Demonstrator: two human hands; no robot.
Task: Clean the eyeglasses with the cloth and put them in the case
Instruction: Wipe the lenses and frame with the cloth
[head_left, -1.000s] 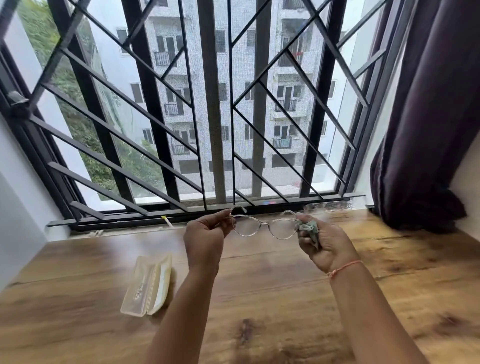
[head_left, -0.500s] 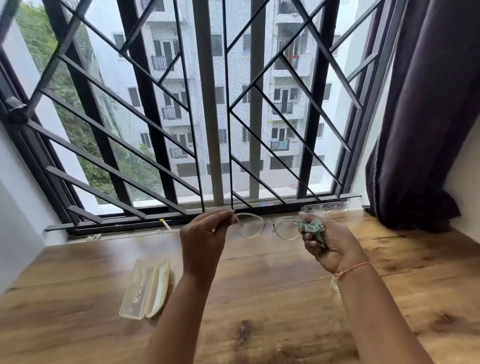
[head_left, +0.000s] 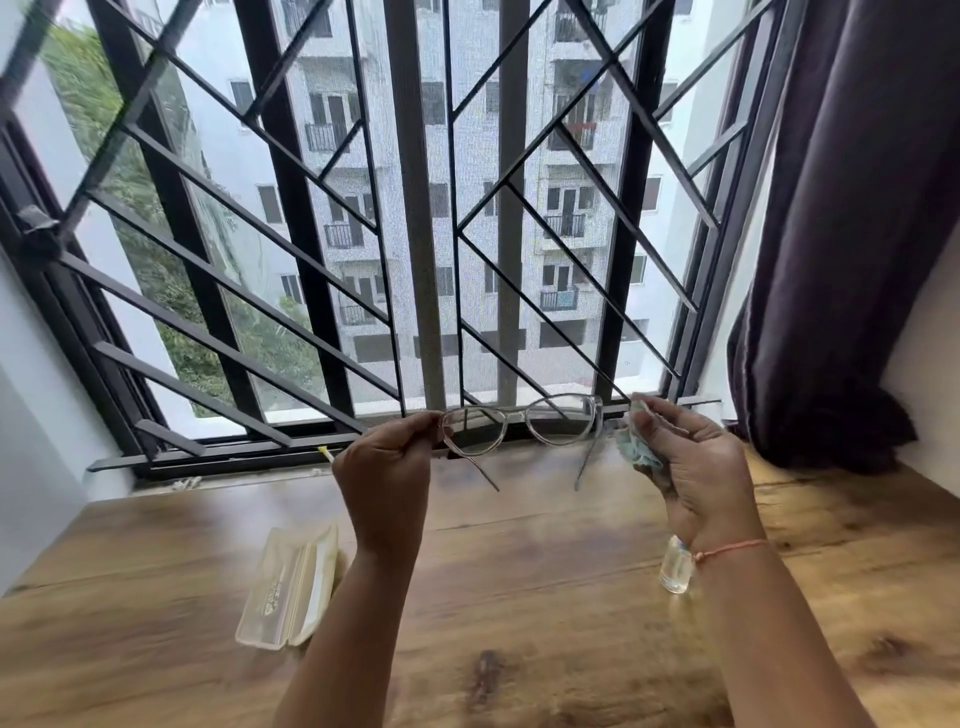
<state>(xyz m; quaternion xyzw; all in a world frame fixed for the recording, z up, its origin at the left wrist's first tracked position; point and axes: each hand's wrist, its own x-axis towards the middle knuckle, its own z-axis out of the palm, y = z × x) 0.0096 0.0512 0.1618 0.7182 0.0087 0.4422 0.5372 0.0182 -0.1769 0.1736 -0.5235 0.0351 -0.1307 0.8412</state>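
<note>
Left hand (head_left: 387, 467) raised above the brown wood-grain tabletop (head_left: 545, 597); its fingers (head_left: 423, 423) curled, pinching the left end of the clear-framed, thin-rimmed eyeglasses (head_left: 518, 413) at the hinge; glasses were held level in the air in front of the black metal window grille (head_left: 311, 234), lenses facing away, both thin temple arms open and hanging down toward the person. Right hand (head_left: 696, 462) sat just beside the glasses' right end, palm turned in, fingers curled round a crumpled pale blue-green cloth (head_left: 638, 453); cloth lay just beside the right temple arm; contact between them could not be told; right fingertip near the frame corner, small gap visible. Open cream plastic glasses case (head_left: 288, 587) lay flat on the tabletop, left of the left forearm, well apart from the glasses. Small clear bottle (head_left: 675, 569) lay on the tabletop, partly hidden behind the right wrist. Dark purple curtain (head_left: 857, 234) hung at the right.
</note>
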